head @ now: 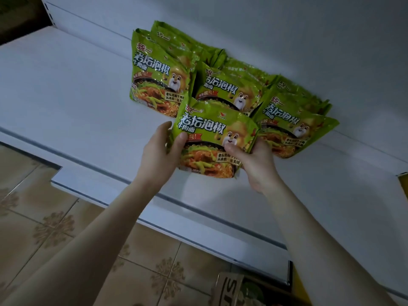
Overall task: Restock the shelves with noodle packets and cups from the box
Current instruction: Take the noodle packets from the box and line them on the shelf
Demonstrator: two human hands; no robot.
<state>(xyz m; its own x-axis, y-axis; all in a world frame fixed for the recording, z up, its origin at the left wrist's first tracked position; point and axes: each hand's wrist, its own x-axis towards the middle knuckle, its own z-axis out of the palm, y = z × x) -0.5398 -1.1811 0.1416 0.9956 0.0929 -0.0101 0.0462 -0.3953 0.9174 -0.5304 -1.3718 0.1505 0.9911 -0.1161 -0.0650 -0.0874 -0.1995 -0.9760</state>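
Forearms (99,228) stretch forward, left hand (157,153) and right hand (257,166) gripping opposite sides of one noodle packet (209,129).

Green packet (212,138), between left hand (159,153) and right hand (256,160): red 统一 at top left, large white 老坛泡椒牛肉面, small panel 认准统一是关键.
Standing packets (159,71) beyond the hands: same print.
Cardboard flap (229,288) below right forearm: black "S", rest unreadable.

Beige floor tiles (92,257), brown floral motifs (55,226) at corners; dark recess (17,16) top left.
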